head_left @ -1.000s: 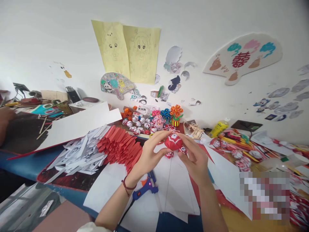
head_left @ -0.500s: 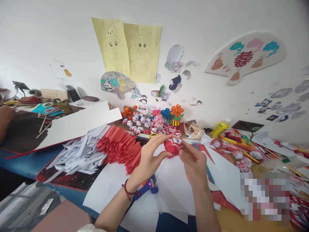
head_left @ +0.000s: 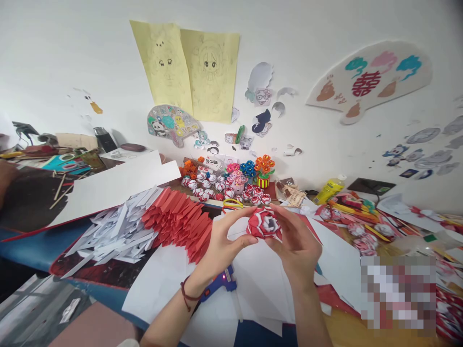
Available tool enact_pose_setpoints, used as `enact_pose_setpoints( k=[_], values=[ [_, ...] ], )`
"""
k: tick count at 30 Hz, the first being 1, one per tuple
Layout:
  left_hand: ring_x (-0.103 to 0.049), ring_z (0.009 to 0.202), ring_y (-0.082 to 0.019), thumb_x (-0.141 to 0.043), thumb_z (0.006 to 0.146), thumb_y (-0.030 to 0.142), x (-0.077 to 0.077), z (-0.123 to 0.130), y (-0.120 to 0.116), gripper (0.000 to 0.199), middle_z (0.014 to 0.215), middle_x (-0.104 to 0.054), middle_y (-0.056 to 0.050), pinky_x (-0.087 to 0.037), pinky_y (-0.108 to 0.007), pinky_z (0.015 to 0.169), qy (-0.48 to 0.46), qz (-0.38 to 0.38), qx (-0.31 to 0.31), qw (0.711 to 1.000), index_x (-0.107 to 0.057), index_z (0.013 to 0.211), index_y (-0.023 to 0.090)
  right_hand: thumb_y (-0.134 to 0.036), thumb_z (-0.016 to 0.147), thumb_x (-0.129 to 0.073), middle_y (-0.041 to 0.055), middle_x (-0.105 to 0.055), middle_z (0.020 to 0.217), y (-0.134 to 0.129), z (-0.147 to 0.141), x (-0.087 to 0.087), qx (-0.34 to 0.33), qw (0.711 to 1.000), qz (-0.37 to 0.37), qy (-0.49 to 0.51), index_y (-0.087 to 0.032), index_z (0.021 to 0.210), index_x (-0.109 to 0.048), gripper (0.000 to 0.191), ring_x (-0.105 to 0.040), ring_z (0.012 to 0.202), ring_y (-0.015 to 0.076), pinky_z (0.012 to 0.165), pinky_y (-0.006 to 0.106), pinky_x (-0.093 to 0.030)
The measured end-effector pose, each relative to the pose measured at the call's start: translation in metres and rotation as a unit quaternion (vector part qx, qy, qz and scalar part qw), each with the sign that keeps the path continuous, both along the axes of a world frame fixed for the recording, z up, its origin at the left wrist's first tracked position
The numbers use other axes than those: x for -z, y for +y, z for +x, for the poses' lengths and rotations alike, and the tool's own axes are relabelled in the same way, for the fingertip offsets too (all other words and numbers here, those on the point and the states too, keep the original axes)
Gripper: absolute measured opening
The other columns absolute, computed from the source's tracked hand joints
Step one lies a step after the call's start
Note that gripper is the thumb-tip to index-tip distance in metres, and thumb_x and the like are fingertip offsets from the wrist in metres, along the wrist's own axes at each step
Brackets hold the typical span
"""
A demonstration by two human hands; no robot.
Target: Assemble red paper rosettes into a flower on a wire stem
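Note:
Between my two hands is a red and white paper flower (head_left: pixel 263 223), its layered petals and pale centre facing up toward me. My left hand (head_left: pixel 226 236) grips its left side with thumb and fingers. On the opposite side, my right hand (head_left: pixel 297 237) is closed around the flower's right edge. Below my left wrist lies a blue glue gun (head_left: pixel 220 283) with a small light lit, on white paper sheets (head_left: pixel 260 279). To the left are a row of folded red paper strips (head_left: pixel 179 221) and a heap of white paper strips (head_left: pixel 119 231).
Finished red and white paper flowers (head_left: pixel 208 184) and small pots of coloured flowers (head_left: pixel 263 178) line the wall. A yellow bottle (head_left: pixel 330 189) stands behind clutter at right. Another person's hand (head_left: pixel 6 176) shows at the far left edge.
The flower has been tilted so its white centre now faces me more, and it sits slightly lower. My right hand has shifted a little to the right around it.

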State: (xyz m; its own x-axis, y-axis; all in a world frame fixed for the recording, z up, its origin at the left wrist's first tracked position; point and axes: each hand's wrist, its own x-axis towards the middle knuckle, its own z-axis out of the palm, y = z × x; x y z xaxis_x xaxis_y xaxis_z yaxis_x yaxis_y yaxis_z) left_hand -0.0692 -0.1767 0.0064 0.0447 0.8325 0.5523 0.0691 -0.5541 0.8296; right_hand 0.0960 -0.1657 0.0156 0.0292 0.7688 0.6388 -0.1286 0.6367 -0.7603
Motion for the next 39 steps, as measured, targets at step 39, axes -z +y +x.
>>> enact_pose_setpoints(
  k=[39],
  values=[
    [-0.052, 0.113, -0.028, -0.065, 0.084, 0.047, 0.016, -0.013, 0.011, 0.049, 0.105, -0.07, -0.01, -0.04, -0.043, 0.1, 0.01, 0.079, 0.036, 0.996, -0.063, 0.13, 0.029, -0.017, 0.084, -0.073, 0.0, -0.069, 0.122, -0.004, 0.005, 0.007, 0.029, 0.98, 0.005, -0.198, -0.036, 0.125, -0.066, 0.046, -0.066, 0.11, 0.0218, 0.097, 0.035, -0.054]
  ],
)
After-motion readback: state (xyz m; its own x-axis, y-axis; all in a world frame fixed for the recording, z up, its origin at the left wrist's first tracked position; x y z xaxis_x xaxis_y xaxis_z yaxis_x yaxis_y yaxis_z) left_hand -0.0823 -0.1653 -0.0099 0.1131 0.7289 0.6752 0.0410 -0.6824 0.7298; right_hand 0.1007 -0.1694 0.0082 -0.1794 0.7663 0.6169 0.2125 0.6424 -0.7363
